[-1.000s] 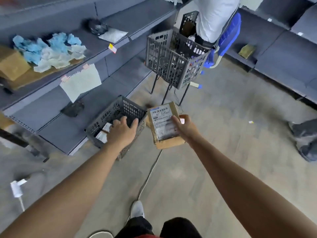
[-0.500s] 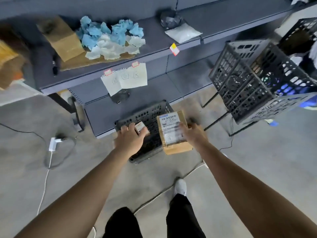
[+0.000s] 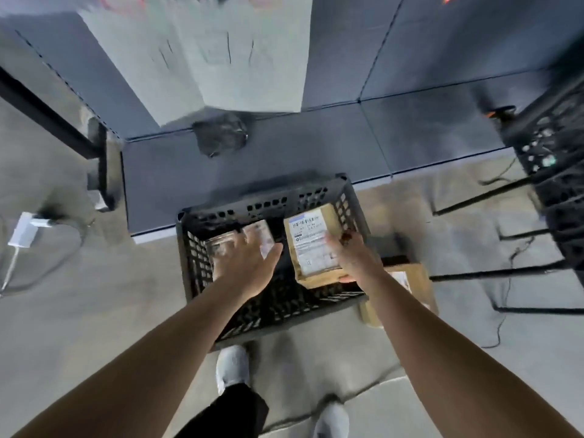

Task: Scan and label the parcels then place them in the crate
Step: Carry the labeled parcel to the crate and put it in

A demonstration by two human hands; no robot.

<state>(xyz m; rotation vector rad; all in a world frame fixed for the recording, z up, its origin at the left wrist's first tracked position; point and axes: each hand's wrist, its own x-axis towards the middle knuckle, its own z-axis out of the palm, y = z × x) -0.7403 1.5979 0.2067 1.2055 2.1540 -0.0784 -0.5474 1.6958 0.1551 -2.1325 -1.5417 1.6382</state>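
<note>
A crumpled black bag (image 3: pixel 221 138) lies on the grey shelf (image 3: pixel 316 150). A white charger (image 3: pixel 24 229) lies left of the shelf.

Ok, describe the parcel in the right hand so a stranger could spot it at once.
Find the black slatted crate on the floor before the grey shelving. Over its right half, the right hand grips a brown cardboard parcel. Its white label faces up; the packets under the left hand are smaller and pale, and the other brown box lies outside the crate.

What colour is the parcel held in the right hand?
The parcel is tan brown with a white printed label; head view.
</note>
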